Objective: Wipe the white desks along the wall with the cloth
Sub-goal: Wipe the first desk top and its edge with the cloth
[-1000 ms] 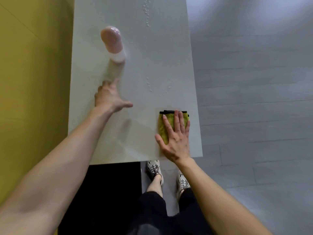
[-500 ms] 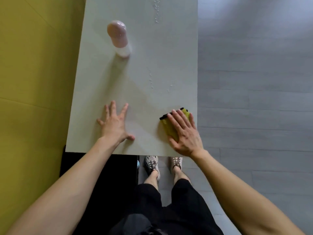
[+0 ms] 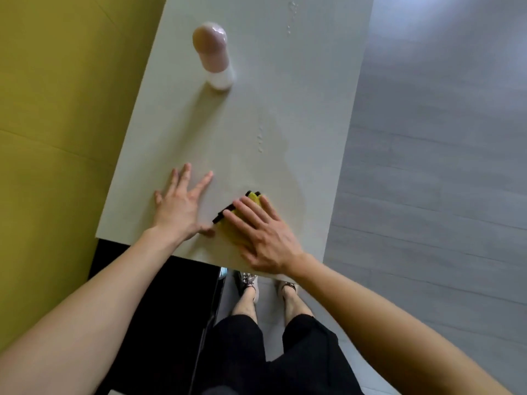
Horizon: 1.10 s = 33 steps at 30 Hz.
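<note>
Near edge of counter (image 3: 299, 81): right hand (image 3: 265, 238) lies flat on the folded yellow cloth (image 3: 253, 198), fingers straight and spread, palm pressing down. Its grip is not closed, and nothing curls round the cloth. The cloth sits close to the front edge, about mid-width, with its black-trimmed edge turned toward the left hand (image 3: 179, 206). Left hand is just beside it, flat on bare surface with fingers splayed; grip slack and holding nothing. It reads as a brace. Step in hand, by judgement: wiping the near strip of this counter. Just beyond the cloth is a faint damp patch (image 3: 288, 172), then a short line of droplets (image 3: 260, 138) mid-counter, not yet wiped. Farther on, a pink-and-white bottle (image 3: 215, 57) stands upright toward the wall side, with more drops near the far end. Next move likely calls for pushing the cloth forward through the droplets under flat pressure. The bottle will need lifting or skirting so it is not knocked.
</note>
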Available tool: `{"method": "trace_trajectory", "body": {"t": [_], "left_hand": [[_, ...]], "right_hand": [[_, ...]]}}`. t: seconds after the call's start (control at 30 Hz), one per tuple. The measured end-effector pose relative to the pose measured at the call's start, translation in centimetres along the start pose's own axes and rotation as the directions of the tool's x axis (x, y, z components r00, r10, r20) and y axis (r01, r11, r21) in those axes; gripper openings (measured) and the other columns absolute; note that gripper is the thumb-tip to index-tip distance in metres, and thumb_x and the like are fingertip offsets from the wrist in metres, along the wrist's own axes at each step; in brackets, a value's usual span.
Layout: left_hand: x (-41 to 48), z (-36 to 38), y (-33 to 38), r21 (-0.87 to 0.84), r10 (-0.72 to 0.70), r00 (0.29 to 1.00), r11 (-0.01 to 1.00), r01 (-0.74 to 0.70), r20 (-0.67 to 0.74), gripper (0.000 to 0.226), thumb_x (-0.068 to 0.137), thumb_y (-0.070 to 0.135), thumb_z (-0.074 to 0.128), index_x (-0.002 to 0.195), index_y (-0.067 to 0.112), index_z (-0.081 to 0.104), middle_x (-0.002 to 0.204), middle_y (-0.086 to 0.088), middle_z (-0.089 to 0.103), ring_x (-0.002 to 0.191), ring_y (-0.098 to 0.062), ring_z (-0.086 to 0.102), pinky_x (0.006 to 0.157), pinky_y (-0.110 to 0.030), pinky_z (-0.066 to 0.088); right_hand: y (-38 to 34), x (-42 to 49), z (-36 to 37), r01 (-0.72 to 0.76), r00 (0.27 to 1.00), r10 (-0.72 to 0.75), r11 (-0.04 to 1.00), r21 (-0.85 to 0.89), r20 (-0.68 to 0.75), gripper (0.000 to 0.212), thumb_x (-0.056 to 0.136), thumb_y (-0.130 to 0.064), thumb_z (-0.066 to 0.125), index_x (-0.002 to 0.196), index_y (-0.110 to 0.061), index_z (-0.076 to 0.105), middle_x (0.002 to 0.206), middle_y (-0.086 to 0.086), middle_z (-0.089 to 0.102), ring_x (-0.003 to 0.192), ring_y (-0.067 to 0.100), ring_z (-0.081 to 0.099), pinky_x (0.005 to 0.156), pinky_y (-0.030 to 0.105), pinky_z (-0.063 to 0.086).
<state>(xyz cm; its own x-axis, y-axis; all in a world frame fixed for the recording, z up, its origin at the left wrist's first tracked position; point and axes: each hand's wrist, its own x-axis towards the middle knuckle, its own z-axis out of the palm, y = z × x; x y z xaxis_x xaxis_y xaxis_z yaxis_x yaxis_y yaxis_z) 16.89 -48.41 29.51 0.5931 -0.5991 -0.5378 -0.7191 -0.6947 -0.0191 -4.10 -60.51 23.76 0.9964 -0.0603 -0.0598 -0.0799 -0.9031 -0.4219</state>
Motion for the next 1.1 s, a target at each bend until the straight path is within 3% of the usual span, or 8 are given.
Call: {"method": "trace_trajectory", "body": {"t": [0.1,0.3,0.43,0.53,0.63,0.8,1.0,1.1], "left_hand": [[0.1,0.0,0.0,0.040,0.006,1.000,0.999,-0.006,-0.016,0.158,0.046,0.077,0.096,0.168,0.056,-0.004,0.182,-0.002,-0.011,0.169,-0.032,-0.002,0.121,-0.070,0.036],[-0.2,-0.2,-0.4,0.104,0.034,0.999,0.994,-0.031,-0.024,0.158,0.047,0.088,0.087,0.165,0.057,-0.013,0.182,-0.001,-0.013,0.169,-0.030,-0.001,0.119,-0.064,0.041],[-0.1,-1.8,-1.2,0.072,0.078,0.996,0.994,-0.081,0.045,0.160,0.051,0.073,0.098,0.169,0.049,-0.008,0.182,0.003,-0.010,0.169,-0.026,0.002,0.123,-0.062,0.039],[0.5,-3.0,-3.8,0.137,0.063,0.997,0.988,-0.068,0.045,0.158,0.055,0.069,0.099,0.171,0.044,-0.005,0.182,-0.006,0.003,0.167,-0.031,0.015,0.126,-0.059,0.033],[1.2,-2.5,-7.8,0.167,-0.034,0.998,0.986,0.025,0.053,0.165,0.054,0.077,0.094,0.169,0.043,-0.018,0.180,-0.011,-0.019,0.168,-0.036,-0.007,0.131,-0.065,0.021],[1.9,-1.0,-10.0,0.103,0.008,0.997,0.995,-0.015,0.072,0.170,0.044,0.086,0.088,0.170,0.041,-0.016,0.181,-0.010,-0.018,0.168,-0.039,-0.004,0.134,-0.055,0.025],[1.2,-1.5,-10.3,0.126,0.049,0.999,0.991,-0.048,-0.010,0.164,0.047,0.096,0.080,0.169,0.047,-0.017,0.182,-0.001,-0.015,0.169,-0.030,0.002,0.124,-0.051,0.043],[1.0,-1.5,-10.3,0.130,0.059,0.998,0.990,-0.058,-0.005,0.163,0.045,0.100,0.075,0.167,0.049,-0.021,0.180,0.001,-0.019,0.169,-0.029,0.000,0.124,-0.048,0.042]], "right_hand": [[9.7,2.7,-3.6,-0.098,0.992,0.094,0.995,-0.034,-0.083,0.090,0.086,-0.060,0.062,0.166,-0.024,0.042,0.162,0.015,0.047,0.157,0.037,0.036,0.135,0.060,0.007],[15.7,8.3,-5.8,-0.652,0.692,0.656,0.747,0.129,-0.302,0.101,0.090,-0.060,0.055,0.173,-0.012,0.023,0.180,0.019,0.007,0.168,0.038,0.006,0.135,0.060,0.002],[1.1,3.6,-0.3,-0.009,0.998,0.012,0.999,0.050,-0.058,0.102,0.093,-0.057,0.068,0.173,-0.013,0.022,0.181,0.015,0.009,0.169,0.033,0.003,0.134,0.062,0.012],[3.2,2.6,-1.7,0.302,0.950,-0.305,0.952,0.044,0.071,0.090,0.096,-0.044,0.066,0.173,-0.022,0.025,0.182,0.005,0.013,0.170,0.025,0.005,0.137,0.053,0.007],[12.4,6.5,-5.1,-0.074,0.991,0.071,0.997,-0.019,-0.115,0.089,0.092,-0.042,0.066,0.171,-0.023,0.031,0.180,0.012,0.019,0.168,0.034,0.012,0.136,0.057,0.009],[18.0,12.6,-7.8,-0.656,0.698,0.656,0.747,0.111,-0.289,0.096,0.087,-0.058,0.050,0.173,-0.021,0.027,0.181,0.012,0.015,0.169,0.032,0.009,0.136,0.055,0.003],[-3.1,11.2,0.2,0.137,0.991,-0.136,0.990,0.030,-0.008,0.084,0.096,-0.042,0.063,0.172,-0.026,0.031,0.181,0.002,0.019,0.169,0.023,0.007,0.137,0.054,0.009],[3.2,10.4,-1.7,0.074,0.997,-0.073,0.997,0.019,-0.034,0.083,0.094,-0.038,0.066,0.170,-0.027,0.035,0.180,0.003,0.024,0.169,0.024,0.012,0.137,0.054,0.011]]}}
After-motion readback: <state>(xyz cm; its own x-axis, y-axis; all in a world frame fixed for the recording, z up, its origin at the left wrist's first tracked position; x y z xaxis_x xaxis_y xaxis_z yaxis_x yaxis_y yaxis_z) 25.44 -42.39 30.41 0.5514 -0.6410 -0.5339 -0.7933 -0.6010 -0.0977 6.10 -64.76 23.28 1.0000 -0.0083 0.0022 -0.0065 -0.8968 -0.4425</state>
